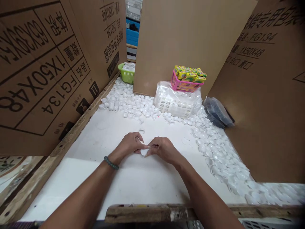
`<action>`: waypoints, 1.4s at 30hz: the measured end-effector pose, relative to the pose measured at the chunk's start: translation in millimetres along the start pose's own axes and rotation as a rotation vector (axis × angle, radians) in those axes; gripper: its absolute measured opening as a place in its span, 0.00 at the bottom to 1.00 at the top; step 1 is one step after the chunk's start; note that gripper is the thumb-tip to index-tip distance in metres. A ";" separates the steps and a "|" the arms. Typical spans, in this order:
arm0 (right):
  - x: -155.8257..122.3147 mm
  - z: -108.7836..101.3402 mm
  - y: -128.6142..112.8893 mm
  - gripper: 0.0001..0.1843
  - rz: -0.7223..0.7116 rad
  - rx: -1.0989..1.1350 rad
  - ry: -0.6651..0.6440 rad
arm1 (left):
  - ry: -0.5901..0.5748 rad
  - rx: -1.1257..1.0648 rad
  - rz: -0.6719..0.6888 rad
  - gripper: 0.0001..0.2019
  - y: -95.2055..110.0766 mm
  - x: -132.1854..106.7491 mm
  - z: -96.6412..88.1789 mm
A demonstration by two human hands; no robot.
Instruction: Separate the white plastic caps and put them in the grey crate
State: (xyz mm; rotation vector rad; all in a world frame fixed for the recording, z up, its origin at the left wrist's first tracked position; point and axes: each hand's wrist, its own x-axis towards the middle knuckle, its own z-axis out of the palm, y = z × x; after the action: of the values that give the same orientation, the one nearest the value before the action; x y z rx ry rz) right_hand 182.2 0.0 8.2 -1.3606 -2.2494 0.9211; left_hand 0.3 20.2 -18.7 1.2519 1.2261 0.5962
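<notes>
Printed cardboard [45, 73] stood along left side of white table [90, 149]. Beaded bracelet [111, 163] circled left wrist. Green basket [128, 76] of white pieces stood at far left, loose white pieces [132, 103] heaped before it. Left hand [132, 143], fingers curled nearly closed, pinched small white disc [144, 152] just above mid-table; right hand [164, 149], likewise curled, gripped disc's other side. Plastic-wrapped pack [177, 105] sat behind, pink basket [186, 86] of yellow boxes [190, 76] on top. More white pieces [214, 156] spread along right edge, beside right-hand cardboard [269, 121].
</notes>
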 end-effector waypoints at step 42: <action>-4.5 -28.4 15.1 0.11 0.041 -0.371 0.057 | 0.306 0.702 0.541 0.20 -1.4 -17.5 41.6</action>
State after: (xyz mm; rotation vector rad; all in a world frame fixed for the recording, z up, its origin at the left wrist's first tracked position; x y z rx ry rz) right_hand 211.0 10.8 18.6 -1.5669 -2.4394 0.4813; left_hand 32.6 -11.4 -19.7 2.1854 1.4109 0.7985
